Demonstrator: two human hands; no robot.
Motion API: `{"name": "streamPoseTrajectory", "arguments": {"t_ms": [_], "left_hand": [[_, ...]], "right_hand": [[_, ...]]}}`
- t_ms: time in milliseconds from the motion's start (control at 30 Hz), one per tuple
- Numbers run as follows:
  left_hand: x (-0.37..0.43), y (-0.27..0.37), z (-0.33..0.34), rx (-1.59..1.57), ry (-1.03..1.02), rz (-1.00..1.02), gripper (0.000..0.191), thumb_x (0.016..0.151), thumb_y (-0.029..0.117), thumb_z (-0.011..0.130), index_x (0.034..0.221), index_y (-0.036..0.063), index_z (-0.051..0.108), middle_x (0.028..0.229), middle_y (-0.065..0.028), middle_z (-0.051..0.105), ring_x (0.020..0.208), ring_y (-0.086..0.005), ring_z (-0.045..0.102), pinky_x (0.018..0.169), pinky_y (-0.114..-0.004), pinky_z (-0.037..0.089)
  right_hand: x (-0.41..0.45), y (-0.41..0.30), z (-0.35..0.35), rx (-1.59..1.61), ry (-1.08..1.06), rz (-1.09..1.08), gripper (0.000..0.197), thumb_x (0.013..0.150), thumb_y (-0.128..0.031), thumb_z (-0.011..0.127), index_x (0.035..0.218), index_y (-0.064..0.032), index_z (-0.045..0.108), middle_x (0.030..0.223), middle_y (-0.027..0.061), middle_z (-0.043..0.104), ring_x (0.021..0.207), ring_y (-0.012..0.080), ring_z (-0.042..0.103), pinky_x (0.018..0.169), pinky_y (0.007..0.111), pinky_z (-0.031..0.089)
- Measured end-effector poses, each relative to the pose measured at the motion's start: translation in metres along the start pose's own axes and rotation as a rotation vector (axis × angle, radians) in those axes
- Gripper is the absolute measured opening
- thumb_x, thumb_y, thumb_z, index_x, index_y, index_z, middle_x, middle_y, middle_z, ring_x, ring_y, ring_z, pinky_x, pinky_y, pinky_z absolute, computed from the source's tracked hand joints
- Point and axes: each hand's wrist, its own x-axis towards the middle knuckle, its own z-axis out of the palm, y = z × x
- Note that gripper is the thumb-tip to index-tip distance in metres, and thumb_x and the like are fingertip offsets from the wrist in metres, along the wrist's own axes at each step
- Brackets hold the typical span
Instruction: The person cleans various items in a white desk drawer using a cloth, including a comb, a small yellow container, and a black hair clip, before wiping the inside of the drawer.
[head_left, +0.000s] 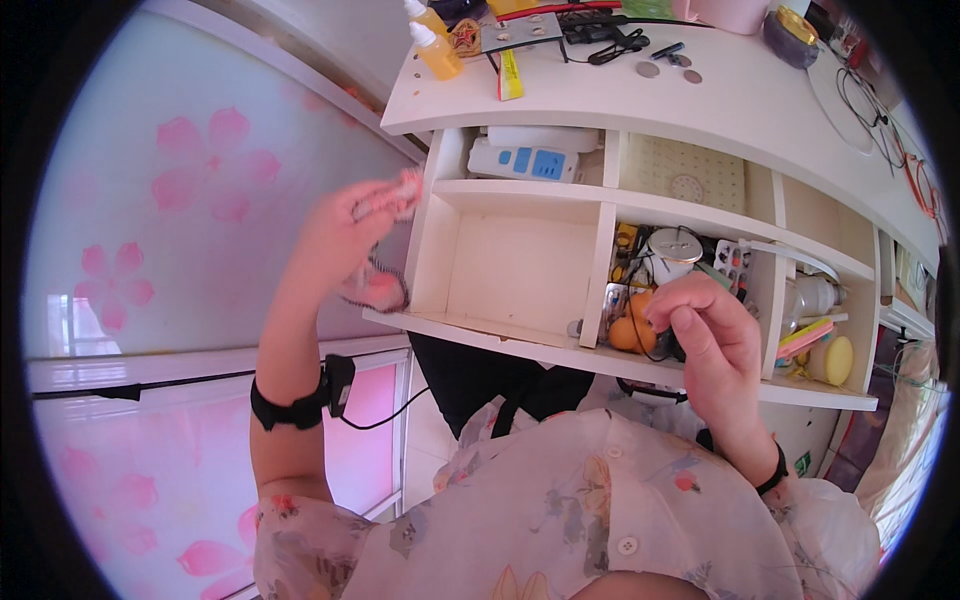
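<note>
My left hand (330, 240) is raised at the left end of an open white drawer (495, 343). It grips a blurred, pinkish see-through pouch (379, 291) with a dark edge, which hangs below the fingers. Over the drawer's front middle compartment is my right hand (712, 337), its fingers curled and the thumb against them; whether it holds anything is hidden. Close to its fingertips are oranges (628, 334), a thin black cable (636, 319) and a white lidded container (673, 259). Blister packs of capsules (731, 262) lie behind the hand.
A power strip (525, 161) lies in the back left compartment. The right compartment holds a clear bottle (810, 296) and a yellow oval object (838, 360). Above, the white desktop (600, 94) bears dropper bottles (436, 56), coins (647, 69) and cables. A flower-patterned panel (202, 247) stands left.
</note>
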Motion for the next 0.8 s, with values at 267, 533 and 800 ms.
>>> {"name": "streamPoseTrajectory", "arguments": {"t_ms": [267, 533, 800], "left_hand": [[-0.004, -0.008, 0.009, 0.422, -0.098, 0.002, 0.032, 0.085, 0.019, 0.062, 0.111, 0.0020, 0.062, 0.082, -0.0188, 0.063, 0.064, -0.0270, 0.058, 0.065, -0.035, 0.049], [-0.031, 0.043, -0.012, 0.358, -0.466, -0.278, 0.022, 0.086, 0.020, 0.062, 0.093, -0.0008, 0.065, 0.079, -0.0106, 0.068, 0.053, -0.0181, 0.056, 0.058, -0.031, 0.049], [0.009, 0.033, 0.035, -0.035, -0.283, -0.048, 0.028, 0.087, 0.010, 0.060, 0.113, 0.0008, 0.059, 0.094, -0.0041, 0.068, 0.072, -0.0072, 0.058, 0.061, -0.024, 0.049]], "right_hand": [[0.000, -0.002, 0.002, -0.033, 0.010, -0.017, 0.013, 0.096, -0.003, 0.049, 0.101, 0.0013, 0.060, 0.093, 0.0025, 0.054, 0.080, 0.0060, 0.048, 0.070, 0.020, 0.039], [0.001, 0.000, 0.001, -0.051, -0.005, -0.020, 0.014, 0.095, -0.002, 0.049, 0.102, 0.0012, 0.061, 0.094, 0.0029, 0.055, 0.081, 0.0064, 0.049, 0.072, 0.020, 0.039], [0.003, 0.004, 0.001, -0.075, -0.016, -0.073, 0.015, 0.095, -0.003, 0.049, 0.101, 0.0015, 0.061, 0.094, 0.0040, 0.056, 0.083, 0.0076, 0.050, 0.074, 0.020, 0.039]]}}
